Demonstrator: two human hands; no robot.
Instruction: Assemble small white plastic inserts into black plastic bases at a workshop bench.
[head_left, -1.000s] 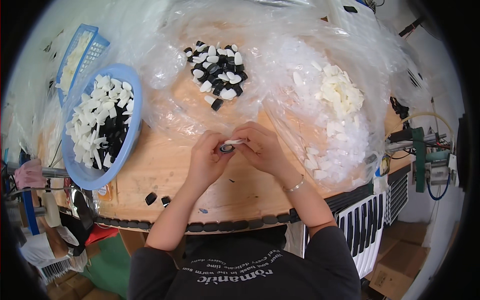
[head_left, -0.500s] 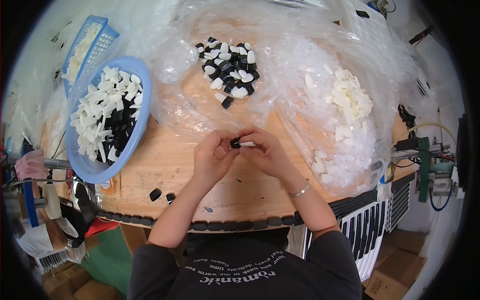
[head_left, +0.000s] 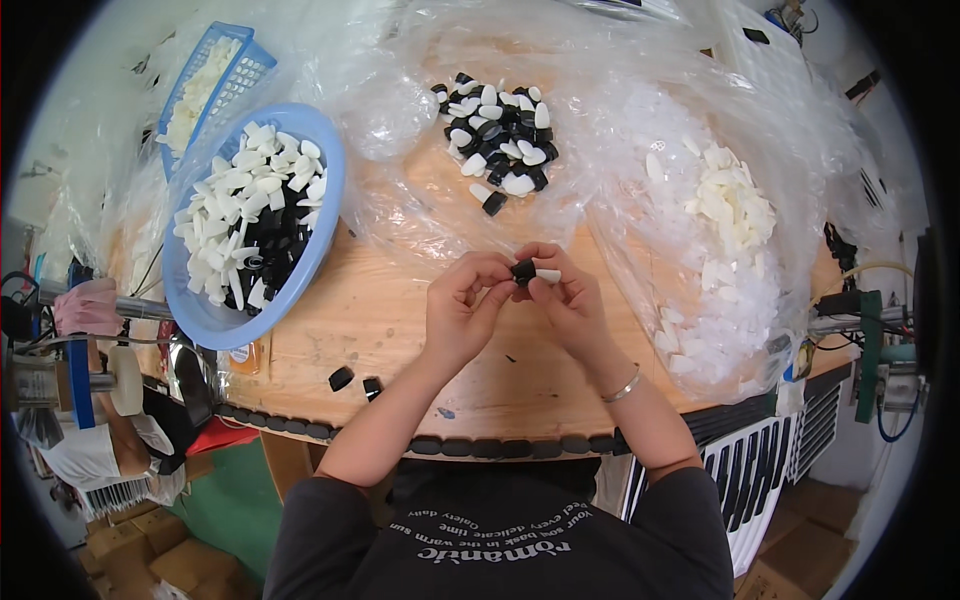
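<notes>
Over the middle of the table, both hands meet around one small black cap (head_left: 522,270) with a white paddle-shaped piece (head_left: 547,276) sticking out of its right side. My left hand (head_left: 467,308) pinches the cap between thumb and fingers. Closed round the white piece is my right hand (head_left: 568,305), its thumb and forefinger near the joint. Whether the two parts are fully seated, I cannot tell. Beyond the hands lies a heap of black caps with white pieces (head_left: 505,135). Two loose black caps, one lying whole (head_left: 341,378) and another beside it (head_left: 373,388), rest near the front edge.
A blue oval basin (head_left: 330,215) at left holds white pieces and black parts. Behind it leans a blue basket (head_left: 243,82) of cream pieces. Clear plastic sheeting (head_left: 400,210) covers the far table; cream and translucent pieces (head_left: 735,205) lie on it at right. Dark pads line the front edge (head_left: 480,447).
My view has shifted, so the table sits further right in it. Both hands still grip the cap and white piece, which have turned slightly and show more of the black cap.
</notes>
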